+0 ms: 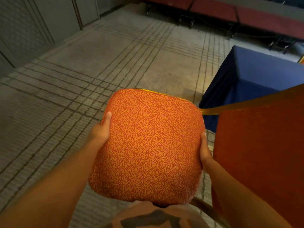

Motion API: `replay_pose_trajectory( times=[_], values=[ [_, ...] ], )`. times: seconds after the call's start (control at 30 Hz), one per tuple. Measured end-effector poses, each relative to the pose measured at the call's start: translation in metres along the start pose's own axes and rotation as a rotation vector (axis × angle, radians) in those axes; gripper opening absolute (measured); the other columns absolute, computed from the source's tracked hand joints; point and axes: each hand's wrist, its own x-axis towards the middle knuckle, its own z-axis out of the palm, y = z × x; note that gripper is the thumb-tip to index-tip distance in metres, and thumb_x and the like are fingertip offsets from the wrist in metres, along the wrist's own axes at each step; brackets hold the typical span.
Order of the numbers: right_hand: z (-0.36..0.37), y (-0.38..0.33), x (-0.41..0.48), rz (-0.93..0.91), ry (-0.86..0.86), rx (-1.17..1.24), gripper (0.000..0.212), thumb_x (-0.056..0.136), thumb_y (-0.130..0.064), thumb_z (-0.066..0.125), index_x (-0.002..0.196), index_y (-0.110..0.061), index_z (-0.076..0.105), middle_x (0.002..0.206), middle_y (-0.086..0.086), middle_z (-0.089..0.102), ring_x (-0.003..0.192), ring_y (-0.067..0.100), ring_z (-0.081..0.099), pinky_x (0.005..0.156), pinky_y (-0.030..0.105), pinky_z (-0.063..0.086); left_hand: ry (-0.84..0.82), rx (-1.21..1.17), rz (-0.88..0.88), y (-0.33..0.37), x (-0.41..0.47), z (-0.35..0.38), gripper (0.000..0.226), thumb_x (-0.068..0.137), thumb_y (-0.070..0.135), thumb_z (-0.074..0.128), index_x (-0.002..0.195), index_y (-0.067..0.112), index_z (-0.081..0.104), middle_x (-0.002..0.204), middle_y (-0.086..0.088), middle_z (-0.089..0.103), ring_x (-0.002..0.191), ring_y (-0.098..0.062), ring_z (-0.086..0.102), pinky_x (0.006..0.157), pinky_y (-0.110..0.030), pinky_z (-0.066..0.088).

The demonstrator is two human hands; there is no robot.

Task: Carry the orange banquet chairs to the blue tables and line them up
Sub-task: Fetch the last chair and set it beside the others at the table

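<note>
An orange banquet chair [148, 145] with a swirl-patterned seat cushion and gold frame fills the middle of the view, held above the carpet. My left hand [101, 129] grips the cushion's left edge, thumb on top. My right hand [204, 152] grips its right edge, fingers hidden underneath. The chair's plain orange backrest [263, 153] stands at the right, close to my right arm. A table draped in blue cloth [256, 74] stands just beyond the chair at the right.
Grey carpet [98, 63] with dark grid lines spreads ahead and to the left. Folding wall panels [32, 27] run along the left. Low red-topped stage platforms [230, 12] on black legs line the far side.
</note>
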Motion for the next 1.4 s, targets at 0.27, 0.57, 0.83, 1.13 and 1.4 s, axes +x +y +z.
replay_pose_trajectory(
  times=[0.27,0.57,0.83,1.13,1.4],
  values=[
    [0.047,-0.138,0.141,0.038,-0.017,-0.049,0.074,0.094,-0.069,0.021,0.146,-0.021,0.042,0.142,0.011,0.052,0.129,0.031,0.048,0.107,0.045,0.036,-0.034,0.003,-0.019,0.130,0.140,0.028,0.099,0.085,0.078,0.023,0.124,-0.006,0.058,0.128,-0.032,0.054,0.122,-0.039,0.052,0.103,-0.040,0.038],
    [0.104,-0.229,0.277,0.052,0.038,0.002,0.065,0.100,-0.057,0.024,0.144,-0.014,0.044,0.136,0.008,0.053,0.126,0.029,0.048,0.103,0.038,0.036,-0.022,0.070,-0.014,0.239,0.287,0.044,0.099,0.084,0.078,0.022,0.118,-0.007,0.061,0.123,-0.033,0.057,0.118,-0.039,0.055,0.099,-0.040,0.041],
    [0.178,-0.335,0.428,0.082,0.051,0.122,0.100,0.071,-0.091,0.033,0.144,-0.023,0.046,0.140,0.008,0.053,0.122,0.030,0.052,0.107,0.044,0.039,-0.091,0.074,0.083,0.373,0.478,0.069,0.097,0.085,0.077,0.023,0.117,-0.007,0.062,0.122,-0.033,0.057,0.119,-0.040,0.054,0.099,-0.041,0.041],
    [0.228,-0.490,0.553,-0.018,0.262,0.159,0.076,0.092,-0.071,0.027,0.147,-0.020,0.041,0.145,0.012,0.048,0.131,0.030,0.045,0.107,0.043,0.036,-0.110,0.152,0.266,0.563,0.647,0.082,0.095,0.088,0.074,0.019,0.119,-0.005,0.061,0.123,-0.032,0.057,0.119,-0.041,0.054,0.097,-0.040,0.041],
    [0.227,-0.567,0.685,0.103,0.356,0.208,0.084,0.087,-0.077,0.031,0.146,-0.018,0.043,0.146,0.013,0.046,0.132,0.031,0.045,0.101,0.043,0.039,-0.217,0.195,0.258,0.669,0.773,0.167,0.096,0.085,0.077,0.020,0.121,-0.001,0.062,0.123,-0.030,0.059,0.119,-0.039,0.054,0.098,-0.039,0.041]
  ],
)
